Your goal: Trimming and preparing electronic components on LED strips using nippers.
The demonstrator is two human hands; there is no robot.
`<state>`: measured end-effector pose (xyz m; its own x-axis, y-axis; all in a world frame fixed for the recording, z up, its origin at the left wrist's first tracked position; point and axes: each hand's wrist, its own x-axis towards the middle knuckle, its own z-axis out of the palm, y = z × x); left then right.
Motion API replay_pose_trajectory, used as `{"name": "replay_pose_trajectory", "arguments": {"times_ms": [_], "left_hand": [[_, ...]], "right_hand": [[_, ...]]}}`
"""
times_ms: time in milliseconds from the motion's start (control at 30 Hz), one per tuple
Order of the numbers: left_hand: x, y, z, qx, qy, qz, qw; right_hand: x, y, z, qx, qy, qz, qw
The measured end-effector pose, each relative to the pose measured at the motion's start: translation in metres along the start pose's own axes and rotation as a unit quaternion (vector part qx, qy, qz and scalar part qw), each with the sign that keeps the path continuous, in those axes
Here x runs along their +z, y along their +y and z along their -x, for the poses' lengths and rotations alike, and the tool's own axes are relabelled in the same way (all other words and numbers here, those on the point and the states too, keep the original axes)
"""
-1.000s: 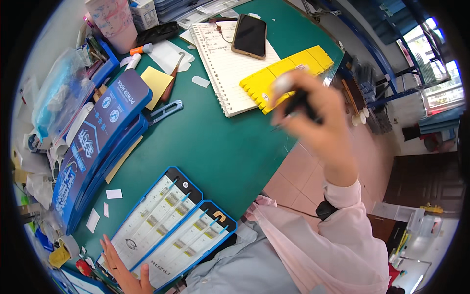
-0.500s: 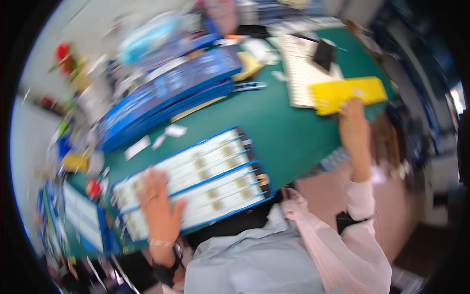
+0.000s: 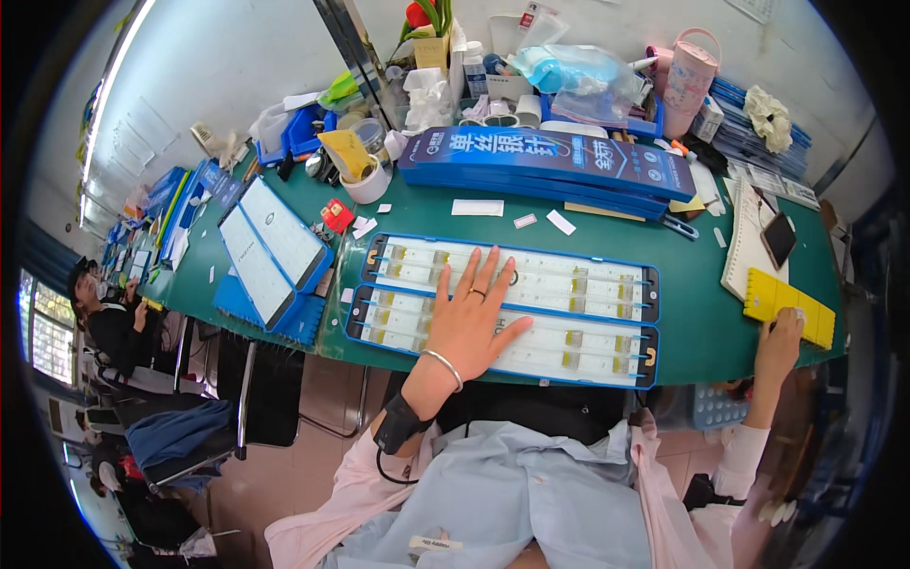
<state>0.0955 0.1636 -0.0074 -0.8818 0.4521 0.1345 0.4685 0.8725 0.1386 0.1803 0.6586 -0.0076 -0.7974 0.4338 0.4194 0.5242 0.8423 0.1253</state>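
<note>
My left hand (image 3: 474, 313), with a ring and a bangle, lies flat with fingers spread across a long open blue case (image 3: 588, 329). The case has two white-lined halves crossed by thin lines with clear, yellowish pieces along them. At the table's right edge, my right hand (image 3: 779, 343) has curled fingers against the near side of a yellow ridged block (image 3: 773, 296). Its fingertips look closed together; what they hold, if anything, is too small to make out. That block overlaps the lower end of an open notebook (image 3: 742, 256).
Long blue boxes (image 3: 540, 180) lie stacked behind the case. On the left stands a second blue-and-white case (image 3: 275, 248), with a small red object (image 3: 336, 216) beside it. A dark phone (image 3: 779, 239) rests on the notebook. Another person (image 3: 118, 318) sits far left.
The view has swung to the left and steadied. My left hand is still flat on the case, nearer its middle. My right hand remains at the yellow block, its fingers more curled.
</note>
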Motion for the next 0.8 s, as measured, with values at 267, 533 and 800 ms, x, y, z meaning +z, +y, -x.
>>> {"name": "replay_pose_trajectory", "arguments": {"times_ms": [267, 533, 800], "left_hand": [[0.003, -0.002, 0.002, -0.006, 0.021, -0.001, 1.000], [0.007, 0.008, 0.005, -0.011, 0.038, 0.010, 0.999], [-0.039, 0.017, 0.038, 0.102, 0.080, 0.094, 0.987]], "right_hand": [[-0.123, -0.022, 0.022, -0.064, 0.070, -0.391, 0.916], [-0.219, -0.057, 0.070, -0.143, 0.165, -0.460, 0.861], [-0.215, -0.084, 0.066, -0.093, 0.126, -0.501, 0.851]]}}
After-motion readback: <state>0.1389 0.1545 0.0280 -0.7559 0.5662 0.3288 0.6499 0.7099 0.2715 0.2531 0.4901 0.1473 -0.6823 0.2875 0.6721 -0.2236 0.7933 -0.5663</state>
